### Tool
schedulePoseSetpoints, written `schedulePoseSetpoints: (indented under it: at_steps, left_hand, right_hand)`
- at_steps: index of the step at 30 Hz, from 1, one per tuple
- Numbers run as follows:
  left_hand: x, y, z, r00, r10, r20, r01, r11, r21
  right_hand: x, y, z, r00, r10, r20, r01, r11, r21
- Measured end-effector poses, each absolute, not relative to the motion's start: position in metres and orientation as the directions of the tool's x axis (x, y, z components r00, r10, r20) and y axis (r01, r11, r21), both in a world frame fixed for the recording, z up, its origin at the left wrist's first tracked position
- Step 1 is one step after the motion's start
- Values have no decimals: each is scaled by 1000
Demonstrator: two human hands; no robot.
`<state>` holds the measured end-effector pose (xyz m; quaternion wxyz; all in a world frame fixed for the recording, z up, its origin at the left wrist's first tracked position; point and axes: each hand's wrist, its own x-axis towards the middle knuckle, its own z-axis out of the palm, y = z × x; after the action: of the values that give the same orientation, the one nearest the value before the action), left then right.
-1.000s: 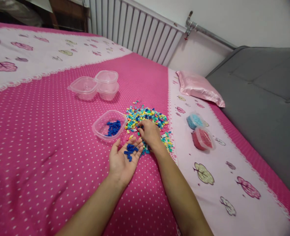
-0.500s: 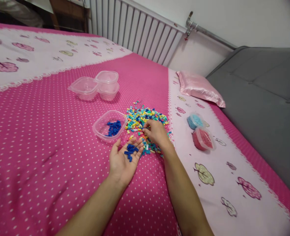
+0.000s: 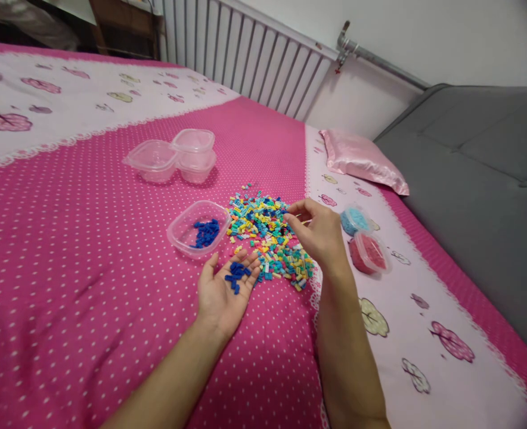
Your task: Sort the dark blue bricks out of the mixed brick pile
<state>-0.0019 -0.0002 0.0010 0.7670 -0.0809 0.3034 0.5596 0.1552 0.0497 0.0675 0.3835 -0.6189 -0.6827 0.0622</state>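
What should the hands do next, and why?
Perhaps the right hand, by the mixed brick pile, should pick out another blue one, unless it already pinches one; I can't tell. Blue shows in the pile, and the left hand holds blue bricks in its open palm.

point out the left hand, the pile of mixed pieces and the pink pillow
Left hand (image 3: 219, 294): head view, on the palm
Pile of mixed pieces (image 3: 270, 233): head view, near its middle
Pink pillow (image 3: 362, 159): head view, middle of its top

Home bedroom | dotted pink bedspread (image 3: 76, 250) | pillow (image 3: 364, 161) | grey padded headboard (image 3: 478, 155) | radiator (image 3: 245, 56)
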Motion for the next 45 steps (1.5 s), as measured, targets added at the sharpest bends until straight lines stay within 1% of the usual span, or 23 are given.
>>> schedulePoseSetpoints:
  at_steps: [6, 14, 22, 30, 34, 40, 45]
  left_hand:
    - [-2, 0, 1, 193, 812, -551, -904, 365, 222]
    - [-2, -1, 2, 193, 808, -556, -900, 372, 229]
    - [-2, -1, 3, 191, 807, -558, -904, 366, 221]
    - [-1, 0, 3, 187, 811, -554, -905, 362, 225]
    - [-1, 0, 4, 193, 812, -551, -904, 366, 223]
    - [-2, 0, 5, 191, 808, -557, -903, 367, 223]
    - [-2, -1, 3, 194, 811, -552, -904, 366, 221]
  right_hand:
    - [149, 34, 84, 78, 838, 540, 717, 330, -614]
    - [141, 16, 97, 18, 805, 593, 659, 436, -613]
    - [138, 12, 99, -92, 831, 549, 678, 456, -577]
    - [137, 11, 99, -198, 821, 535, 676, 510, -532]
    - [138, 11, 100, -221, 813, 538, 672, 527, -520]
    - [138, 12, 99, -235, 827, 511, 686, 514, -515]
    - [139, 13, 98, -210, 827, 521, 677, 508, -533]
